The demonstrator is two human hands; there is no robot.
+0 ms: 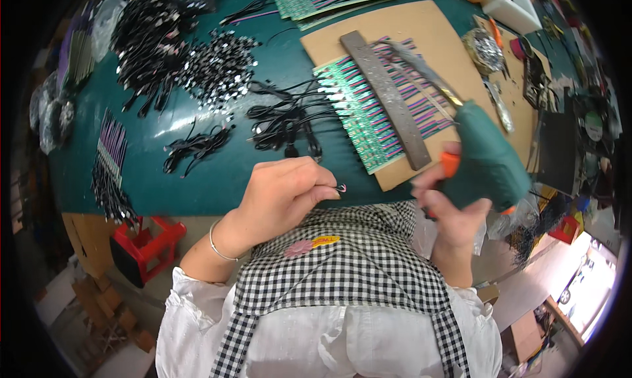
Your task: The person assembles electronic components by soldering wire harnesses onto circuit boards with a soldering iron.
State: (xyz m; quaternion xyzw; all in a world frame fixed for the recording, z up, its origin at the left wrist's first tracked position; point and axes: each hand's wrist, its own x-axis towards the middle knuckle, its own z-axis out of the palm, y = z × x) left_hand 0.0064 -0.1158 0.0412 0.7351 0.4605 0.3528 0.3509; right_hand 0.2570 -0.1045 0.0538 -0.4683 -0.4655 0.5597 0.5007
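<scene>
Pinching a cable end (342, 188) with left hand (286, 191), gripping a green gun-shaped tool (490, 157) with right hand (455, 210); likely readying a joint, next needing steady alignment with circuit boards (355, 121).

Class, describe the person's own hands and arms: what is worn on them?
The left hand is ungloved, with a thin, silvery bangle around its wrist. The right hand is ungloved too, somewhat blurred, with no bangle showing. The white sleeves are loose and wrinkled and end well short of the hands.
</scene>
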